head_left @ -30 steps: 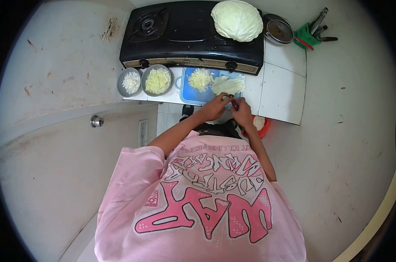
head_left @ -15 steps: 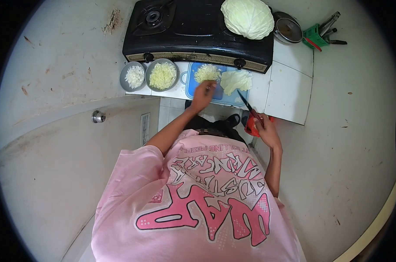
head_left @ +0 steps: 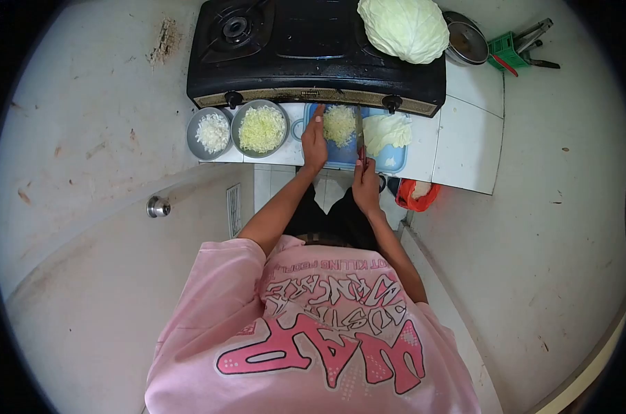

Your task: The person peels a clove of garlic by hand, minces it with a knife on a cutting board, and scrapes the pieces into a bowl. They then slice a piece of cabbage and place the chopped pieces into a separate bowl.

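My right hand (head_left: pixel 365 181) grips a knife (head_left: pixel 360 131), its blade pointing away from me along the right side of a pile of finely chopped cabbage (head_left: pixel 340 124). On the pile's left side is my left hand (head_left: pixel 315 143), fingers stretched out flat and holding nothing. The pile rests on a blue cutting board (head_left: pixel 340 158). Pale cabbage leaves (head_left: pixel 387 131) lie on the board's right part, to the right of the blade.
Left of the board stand two grey bowls, one with white chopped pieces (head_left: pixel 211 133), one with chopped cabbage (head_left: pixel 262 129). Behind is a black gas stove (head_left: pixel 306 72) bearing a whole cabbage (head_left: pixel 404 29). A pan (head_left: pixel 466 43), green utensil basket (head_left: pixel 504 51) and red bag (head_left: pixel 418 196) are right.
My right hand has brought the knife leftwards from the board's front right to beside the chopped pile. My left hand has moved left and forward, and its fingers have straightened.
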Action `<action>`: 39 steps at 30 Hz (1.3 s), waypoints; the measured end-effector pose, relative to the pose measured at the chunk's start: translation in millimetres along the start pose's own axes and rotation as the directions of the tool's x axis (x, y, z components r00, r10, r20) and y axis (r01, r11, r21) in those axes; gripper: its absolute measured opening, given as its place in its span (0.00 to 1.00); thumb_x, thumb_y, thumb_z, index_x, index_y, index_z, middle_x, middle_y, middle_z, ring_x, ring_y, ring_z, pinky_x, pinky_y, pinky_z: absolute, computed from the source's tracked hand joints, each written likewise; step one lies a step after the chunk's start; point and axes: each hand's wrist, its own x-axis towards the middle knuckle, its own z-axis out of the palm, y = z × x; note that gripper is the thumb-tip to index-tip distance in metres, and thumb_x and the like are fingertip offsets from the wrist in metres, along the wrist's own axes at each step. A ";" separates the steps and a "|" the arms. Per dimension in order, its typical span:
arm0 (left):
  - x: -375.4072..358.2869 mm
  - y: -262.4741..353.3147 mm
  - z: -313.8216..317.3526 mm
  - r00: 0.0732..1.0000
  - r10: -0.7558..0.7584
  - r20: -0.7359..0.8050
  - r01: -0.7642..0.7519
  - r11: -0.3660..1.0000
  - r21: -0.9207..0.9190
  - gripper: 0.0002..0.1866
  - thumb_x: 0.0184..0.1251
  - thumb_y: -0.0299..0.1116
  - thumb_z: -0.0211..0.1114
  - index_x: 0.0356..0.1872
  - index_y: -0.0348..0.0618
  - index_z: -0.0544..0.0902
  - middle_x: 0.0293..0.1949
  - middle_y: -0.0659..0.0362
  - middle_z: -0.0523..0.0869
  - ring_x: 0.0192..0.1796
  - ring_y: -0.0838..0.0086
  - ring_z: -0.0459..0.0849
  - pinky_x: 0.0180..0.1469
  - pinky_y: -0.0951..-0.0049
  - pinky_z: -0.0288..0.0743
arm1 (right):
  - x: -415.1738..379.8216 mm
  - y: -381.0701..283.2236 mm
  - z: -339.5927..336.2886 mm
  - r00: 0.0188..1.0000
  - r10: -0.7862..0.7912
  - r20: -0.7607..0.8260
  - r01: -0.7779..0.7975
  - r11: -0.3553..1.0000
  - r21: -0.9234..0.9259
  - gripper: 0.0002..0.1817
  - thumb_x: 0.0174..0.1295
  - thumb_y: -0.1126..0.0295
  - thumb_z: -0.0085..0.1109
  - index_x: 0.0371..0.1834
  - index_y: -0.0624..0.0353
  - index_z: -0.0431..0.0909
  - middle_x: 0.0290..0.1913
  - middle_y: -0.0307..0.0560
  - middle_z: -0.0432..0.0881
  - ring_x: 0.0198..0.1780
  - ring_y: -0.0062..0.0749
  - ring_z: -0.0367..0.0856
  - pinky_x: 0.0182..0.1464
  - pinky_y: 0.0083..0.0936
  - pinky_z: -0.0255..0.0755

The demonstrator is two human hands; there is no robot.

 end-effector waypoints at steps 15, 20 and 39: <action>-18.4 5.2 28.2 0.996 -0.033 0.085 0.037 0.998 -0.049 0.31 0.89 0.46 0.32 0.75 0.35 0.70 0.77 0.46 0.70 0.82 0.52 0.61 0.82 0.61 0.49 | -9.2 -6.8 27.3 0.986 0.079 0.144 -0.080 0.997 0.003 0.13 0.80 0.67 0.46 0.58 0.65 0.63 0.37 0.76 0.82 0.41 0.75 0.82 0.38 0.55 0.73; -23.9 15.4 31.3 0.998 -0.043 0.037 0.047 0.993 -0.106 0.31 0.88 0.45 0.34 0.74 0.33 0.71 0.76 0.43 0.71 0.81 0.50 0.62 0.82 0.61 0.51 | -13.1 -10.3 22.5 0.992 0.009 0.129 -0.013 0.999 0.032 0.13 0.80 0.69 0.46 0.59 0.67 0.64 0.38 0.75 0.82 0.43 0.75 0.82 0.39 0.54 0.74; -39.9 47.9 19.9 0.987 -0.143 0.071 0.153 0.975 -0.160 0.33 0.88 0.51 0.31 0.77 0.39 0.69 0.76 0.53 0.73 0.49 0.73 0.68 0.53 0.74 0.62 | -21.8 -14.4 10.3 0.994 -0.069 0.083 0.063 0.995 0.071 0.12 0.79 0.70 0.48 0.57 0.66 0.66 0.28 0.68 0.80 0.32 0.66 0.84 0.31 0.45 0.71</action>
